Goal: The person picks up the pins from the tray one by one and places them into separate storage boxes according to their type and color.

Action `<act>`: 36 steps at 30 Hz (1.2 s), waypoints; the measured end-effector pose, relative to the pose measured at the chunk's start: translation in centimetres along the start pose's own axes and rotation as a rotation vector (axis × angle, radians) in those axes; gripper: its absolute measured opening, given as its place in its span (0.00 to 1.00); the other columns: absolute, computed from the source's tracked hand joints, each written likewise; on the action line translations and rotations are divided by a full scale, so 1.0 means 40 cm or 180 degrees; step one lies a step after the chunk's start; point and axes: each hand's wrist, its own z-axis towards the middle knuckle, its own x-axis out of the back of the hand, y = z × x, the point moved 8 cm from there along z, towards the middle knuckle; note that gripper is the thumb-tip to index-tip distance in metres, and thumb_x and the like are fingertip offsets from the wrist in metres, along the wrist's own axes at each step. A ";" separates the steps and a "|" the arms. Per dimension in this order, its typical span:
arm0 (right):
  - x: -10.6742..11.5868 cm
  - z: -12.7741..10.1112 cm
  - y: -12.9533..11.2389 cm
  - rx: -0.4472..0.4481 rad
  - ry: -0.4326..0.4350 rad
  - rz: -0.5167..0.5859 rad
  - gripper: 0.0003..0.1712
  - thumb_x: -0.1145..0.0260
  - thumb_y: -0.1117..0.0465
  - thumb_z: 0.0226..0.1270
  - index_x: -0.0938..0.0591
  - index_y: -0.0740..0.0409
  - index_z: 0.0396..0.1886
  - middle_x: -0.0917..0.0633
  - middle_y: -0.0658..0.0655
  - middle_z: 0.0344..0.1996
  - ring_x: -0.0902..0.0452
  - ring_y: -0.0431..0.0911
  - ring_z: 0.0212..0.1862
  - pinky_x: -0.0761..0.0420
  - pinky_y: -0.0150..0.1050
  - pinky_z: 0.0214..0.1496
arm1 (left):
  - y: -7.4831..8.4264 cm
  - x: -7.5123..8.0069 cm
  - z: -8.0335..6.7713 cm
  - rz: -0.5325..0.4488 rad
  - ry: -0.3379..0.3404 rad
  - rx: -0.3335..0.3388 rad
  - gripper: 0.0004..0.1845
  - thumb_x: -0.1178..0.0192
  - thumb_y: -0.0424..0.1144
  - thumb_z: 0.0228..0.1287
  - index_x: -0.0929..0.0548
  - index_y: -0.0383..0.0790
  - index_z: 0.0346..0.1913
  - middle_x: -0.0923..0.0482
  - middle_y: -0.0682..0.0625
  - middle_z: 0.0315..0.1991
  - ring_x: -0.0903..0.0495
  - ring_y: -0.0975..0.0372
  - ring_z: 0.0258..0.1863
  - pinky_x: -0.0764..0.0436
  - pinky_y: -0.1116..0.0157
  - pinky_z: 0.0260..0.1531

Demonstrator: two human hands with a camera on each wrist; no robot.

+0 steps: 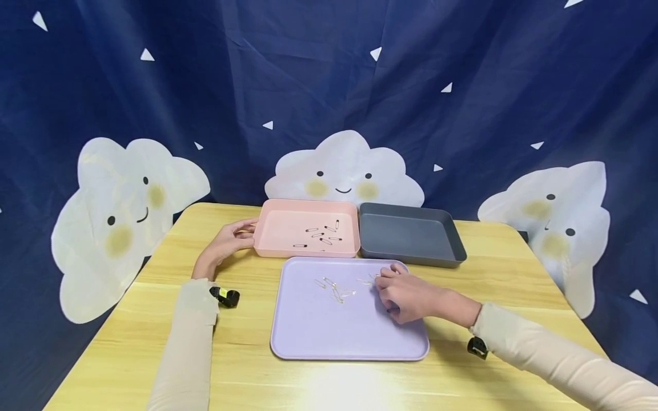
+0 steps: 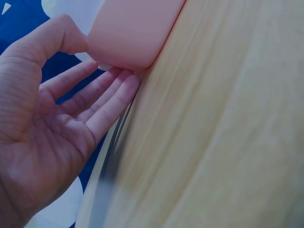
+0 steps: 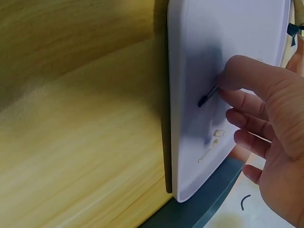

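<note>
One black pin [image 3: 207, 97], only partly visible

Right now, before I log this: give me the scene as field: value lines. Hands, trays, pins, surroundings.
left hand: touching the left end of the pink tray
right hand: over the purple tray, pinching a black pin between thumb and finger
pink tray: several loose black pins inside
purple tray: nearest the person; loose gold pins on it
dark tray: right of pink tray, behind purple tray
support: wood-grain table
backdrop: navy cloth with smiling white clouds
</note>
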 end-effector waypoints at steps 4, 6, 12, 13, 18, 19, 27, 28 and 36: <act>-0.004 -0.003 0.010 -0.0076 -0.0115 0.0042 0.18 0.23 0.59 0.39 0.27 0.46 0.12 0.31 0.41 0.27 0.40 0.42 0.38 0.41 0.43 0.48 | -0.002 0.003 -0.001 -0.0014 0.0021 0.0028 0.36 0.40 0.24 0.64 0.37 0.30 0.76 0.32 0.25 0.68 0.26 0.39 0.64 0.20 0.78 0.48; -0.008 -0.005 0.016 -0.0112 -0.0158 0.0051 0.18 0.23 0.59 0.39 0.28 0.47 0.12 0.32 0.41 0.27 0.40 0.42 0.38 0.41 0.42 0.48 | -0.002 0.006 -0.001 -0.0014 0.0032 0.0036 0.36 0.41 0.23 0.65 0.37 0.30 0.76 0.32 0.25 0.68 0.27 0.38 0.64 0.20 0.78 0.48; -0.021 -0.004 0.027 -0.0152 -0.0223 0.0051 0.18 0.24 0.60 0.39 0.28 0.46 0.11 0.32 0.41 0.26 0.39 0.41 0.38 0.41 0.41 0.48 | 0.002 0.006 -0.003 -0.0005 0.0028 0.0033 0.36 0.40 0.24 0.65 0.37 0.30 0.76 0.32 0.26 0.68 0.26 0.40 0.64 0.20 0.78 0.48; -0.022 -0.004 0.028 -0.0152 -0.0230 0.0051 0.18 0.25 0.60 0.39 0.28 0.46 0.11 0.32 0.40 0.25 0.39 0.41 0.38 0.41 0.41 0.48 | 0.001 0.006 -0.003 -0.0009 0.0027 0.0040 0.36 0.40 0.24 0.65 0.37 0.30 0.76 0.32 0.26 0.68 0.26 0.40 0.64 0.20 0.78 0.48; -0.018 0.000 0.024 -0.0096 -0.0170 0.0021 0.19 0.25 0.60 0.39 0.30 0.45 0.10 0.31 0.40 0.25 0.39 0.41 0.36 0.41 0.42 0.48 | -0.005 0.007 -0.002 -0.0009 0.0028 0.0063 0.36 0.39 0.25 0.66 0.36 0.31 0.76 0.31 0.27 0.68 0.25 0.41 0.64 0.20 0.78 0.48; -0.016 0.001 0.022 -0.0082 -0.0147 0.0014 0.19 0.25 0.59 0.39 0.30 0.45 0.09 0.31 0.40 0.25 0.40 0.41 0.36 0.41 0.42 0.48 | -0.006 0.008 -0.002 -0.0007 0.0030 0.0064 0.36 0.39 0.25 0.66 0.36 0.31 0.76 0.31 0.27 0.68 0.26 0.40 0.64 0.20 0.78 0.48; -0.007 0.010 0.018 -0.0014 0.0003 -0.0036 0.20 0.24 0.60 0.38 0.30 0.46 0.09 0.30 0.41 0.25 0.41 0.41 0.35 0.42 0.41 0.46 | -0.004 0.004 -0.001 0.0025 0.0012 0.0033 0.35 0.39 0.26 0.67 0.36 0.30 0.76 0.31 0.26 0.67 0.25 0.42 0.63 0.20 0.78 0.48; -0.007 0.011 0.018 -0.0016 0.0010 -0.0038 0.20 0.24 0.60 0.38 0.30 0.46 0.09 0.30 0.41 0.25 0.40 0.41 0.36 0.42 0.41 0.46 | -0.004 0.004 -0.001 0.0032 0.0010 0.0032 0.35 0.39 0.26 0.67 0.36 0.30 0.76 0.31 0.26 0.67 0.25 0.42 0.63 0.20 0.78 0.48; 0.021 0.033 0.036 -0.0045 0.0178 -0.0057 0.17 0.26 0.63 0.38 0.28 0.48 0.11 0.30 0.43 0.26 0.38 0.43 0.37 0.39 0.43 0.47 | 0.001 -0.002 0.000 0.0004 0.0014 0.0006 0.35 0.39 0.25 0.66 0.36 0.29 0.76 0.30 0.25 0.66 0.22 0.47 0.60 0.20 0.77 0.48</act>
